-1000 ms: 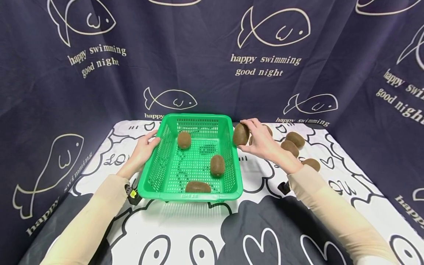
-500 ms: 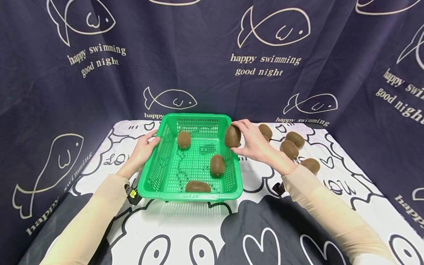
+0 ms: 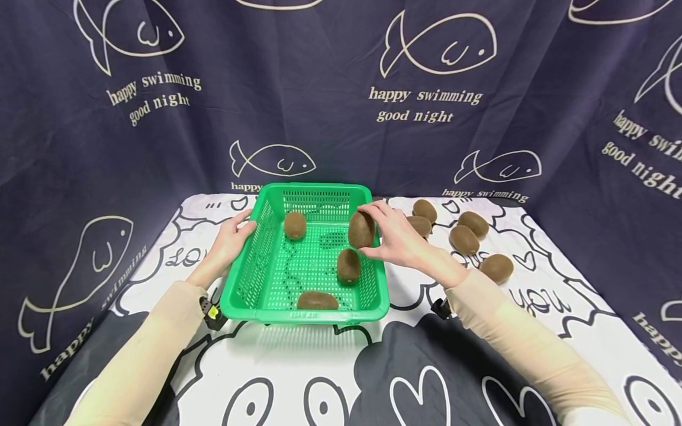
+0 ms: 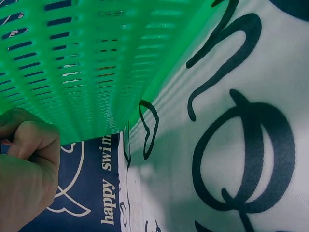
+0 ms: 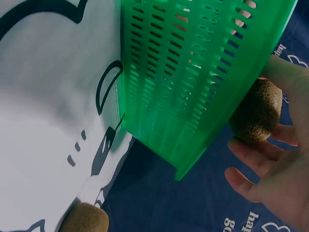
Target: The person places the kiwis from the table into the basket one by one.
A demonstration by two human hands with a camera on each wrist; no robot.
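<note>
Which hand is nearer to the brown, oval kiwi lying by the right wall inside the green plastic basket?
Right. The right hand, holding another brown kiwi, is just above and right of that kiwi; the left hand is across the basket, at its left rim.

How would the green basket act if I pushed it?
The green basket would probably slide rather than tip, because its bottom is wide. It may be light for its size, since its walls are full of holes. The kiwis lying inside might roll, as they're rounded and have space around them.
</note>
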